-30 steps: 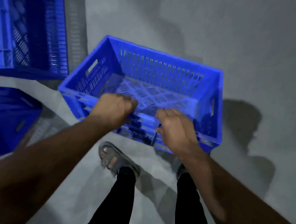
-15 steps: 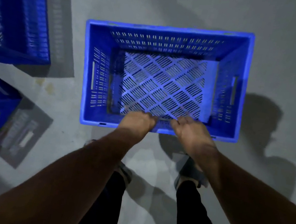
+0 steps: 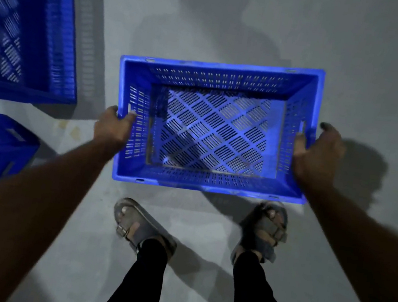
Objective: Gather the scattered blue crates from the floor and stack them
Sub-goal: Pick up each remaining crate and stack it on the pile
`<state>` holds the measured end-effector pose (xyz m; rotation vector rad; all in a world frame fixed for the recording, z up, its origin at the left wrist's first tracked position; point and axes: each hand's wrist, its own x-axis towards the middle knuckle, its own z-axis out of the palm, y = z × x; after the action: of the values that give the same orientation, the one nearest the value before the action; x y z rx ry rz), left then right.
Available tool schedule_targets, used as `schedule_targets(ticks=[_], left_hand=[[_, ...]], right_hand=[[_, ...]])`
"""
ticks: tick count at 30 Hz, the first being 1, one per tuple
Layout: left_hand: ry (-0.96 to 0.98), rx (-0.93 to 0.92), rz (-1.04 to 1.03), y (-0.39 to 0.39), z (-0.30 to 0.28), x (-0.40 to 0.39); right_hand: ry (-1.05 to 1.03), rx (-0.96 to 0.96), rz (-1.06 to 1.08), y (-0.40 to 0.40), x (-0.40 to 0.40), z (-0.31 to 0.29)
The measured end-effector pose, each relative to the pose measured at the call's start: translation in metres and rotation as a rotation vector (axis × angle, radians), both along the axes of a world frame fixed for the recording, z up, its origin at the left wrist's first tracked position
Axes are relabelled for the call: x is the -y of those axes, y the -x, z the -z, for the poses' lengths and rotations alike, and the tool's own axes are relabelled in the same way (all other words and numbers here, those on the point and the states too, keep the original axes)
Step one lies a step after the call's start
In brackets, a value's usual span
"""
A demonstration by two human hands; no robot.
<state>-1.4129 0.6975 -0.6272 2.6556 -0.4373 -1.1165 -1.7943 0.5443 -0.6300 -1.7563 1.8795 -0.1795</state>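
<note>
Left of the held crate (image 3: 215,127), two more blue crates (image 3: 25,26) are cut off by the frame's left edge. Both forearms (image 3: 15,214) run out of frame below it.

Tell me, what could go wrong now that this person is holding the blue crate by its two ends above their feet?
1. Each hand, the left hand and the right hand, grips only a short end of the crate; a slip could drop it onto the sandalled feet just below its near edge.
2. Two other crates stand close on the left; swinging that way might knock one.
3. The dim light may make lining up the stack harder.
</note>
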Motion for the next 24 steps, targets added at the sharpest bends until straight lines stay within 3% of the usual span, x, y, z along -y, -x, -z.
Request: schedule_targets(ticks=[3, 7, 9, 12, 18, 24], left_hand=[[0.064, -0.242, -0.266, -0.004, 0.007, 0.006], [0.138, -0.394, -0.399, -0.014, 0.013, 0.010], [0.140, -0.418, -0.471, -0.023, 0.007, 0.007], [0.189, -0.441, -0.550, -0.029, -0.017, -0.003], [0.216, -0.622, -0.487, -0.017, -0.139, -0.016], [0.455, -0.800, -0.579, 0.010, -0.312, -0.003]], right_hand=[[-0.259, 0.177, 0.130, 0.003, 0.021, 0.021], [-0.457, 0.431, 0.241, 0.025, 0.038, 0.062], [-0.536, 0.590, 0.364, 0.015, 0.041, 0.033], [-0.609, 0.819, 0.363, 0.024, 0.040, -0.001], [-0.615, 0.780, 0.476, 0.040, 0.064, -0.126], [-0.646, 0.887, 0.386, 0.079, 0.099, -0.307]])
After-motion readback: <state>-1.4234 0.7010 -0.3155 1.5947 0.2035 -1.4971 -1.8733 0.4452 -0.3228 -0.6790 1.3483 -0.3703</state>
